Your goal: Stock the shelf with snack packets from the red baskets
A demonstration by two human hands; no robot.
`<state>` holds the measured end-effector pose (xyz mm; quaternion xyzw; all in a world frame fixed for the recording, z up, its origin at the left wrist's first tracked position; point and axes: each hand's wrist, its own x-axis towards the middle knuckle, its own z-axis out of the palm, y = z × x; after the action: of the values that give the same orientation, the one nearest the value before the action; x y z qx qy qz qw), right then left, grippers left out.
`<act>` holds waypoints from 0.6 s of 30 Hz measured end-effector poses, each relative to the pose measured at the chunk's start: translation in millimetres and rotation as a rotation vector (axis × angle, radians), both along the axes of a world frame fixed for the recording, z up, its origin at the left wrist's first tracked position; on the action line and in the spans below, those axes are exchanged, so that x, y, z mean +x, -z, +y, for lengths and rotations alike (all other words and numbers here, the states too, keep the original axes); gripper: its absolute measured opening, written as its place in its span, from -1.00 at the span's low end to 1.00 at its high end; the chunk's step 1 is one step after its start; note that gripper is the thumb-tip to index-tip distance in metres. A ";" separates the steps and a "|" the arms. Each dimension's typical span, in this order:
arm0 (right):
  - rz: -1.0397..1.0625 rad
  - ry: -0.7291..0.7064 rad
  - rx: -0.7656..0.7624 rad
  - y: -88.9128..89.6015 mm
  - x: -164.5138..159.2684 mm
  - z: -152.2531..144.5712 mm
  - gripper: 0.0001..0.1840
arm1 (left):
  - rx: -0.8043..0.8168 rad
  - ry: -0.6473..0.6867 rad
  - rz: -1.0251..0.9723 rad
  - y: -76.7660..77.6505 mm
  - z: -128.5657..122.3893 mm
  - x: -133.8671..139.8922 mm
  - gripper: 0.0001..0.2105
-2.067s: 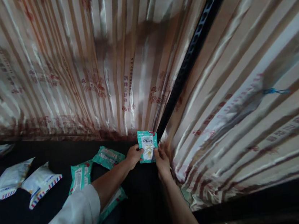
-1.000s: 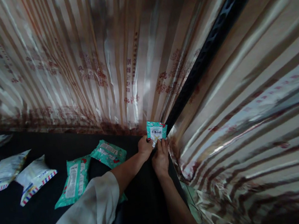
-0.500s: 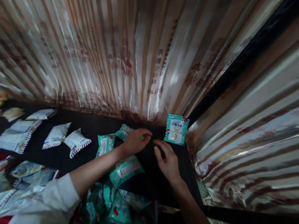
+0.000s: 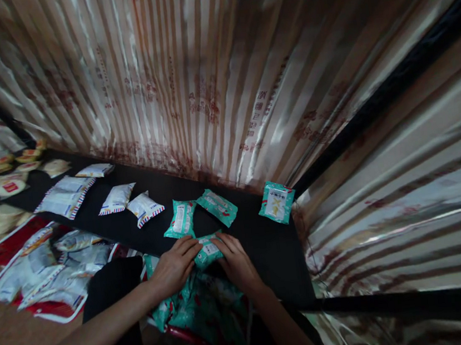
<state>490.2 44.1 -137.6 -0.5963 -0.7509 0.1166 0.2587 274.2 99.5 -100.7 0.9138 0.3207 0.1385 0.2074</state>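
Note:
Both my hands grip one teal snack packet (image 4: 207, 252) above the near edge of the black shelf. My left hand (image 4: 177, 264) has its fingers on the packet's left end, and my right hand (image 4: 236, 258) has its fingers on the right end. Just beyond lie a teal packet with a white label (image 4: 182, 219) and another, slanted teal packet (image 4: 218, 206). Farther right, a teal packet with its printed front up (image 4: 277, 203) rests by the corner. Below my hands is a bag (image 4: 179, 335) full of teal packets, partly hidden by my arms.
White packets with striped edges (image 4: 117, 199) lie along the black shelf (image 4: 256, 247) to the left. Round pale packages (image 4: 11, 185) sit at its far left end. A red bag (image 4: 58, 313) of white packets stands on the floor. Striped plastic sheeting (image 4: 186, 88) hangs behind.
My hands have drawn back toward me and now grip the near teal packet. The slanted packet behind is uncovered. The view has shifted, showing more of the left side.

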 end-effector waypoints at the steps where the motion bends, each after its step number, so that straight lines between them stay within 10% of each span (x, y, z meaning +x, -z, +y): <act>1: 0.012 -0.016 0.000 -2.5 1.3 -3.7 -0.43 | -0.015 0.030 0.008 -0.4 0.2 -0.4 -0.54; 18: 0.616 0.340 -0.131 -30.6 51.4 -40.5 -0.47 | -0.750 -0.001 -0.368 -28.8 14.5 84.0 -0.59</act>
<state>541.6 3.6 -107.0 -0.6649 -0.5185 0.2941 0.4501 358.2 114.0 -71.9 0.7349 0.3069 0.1730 0.5795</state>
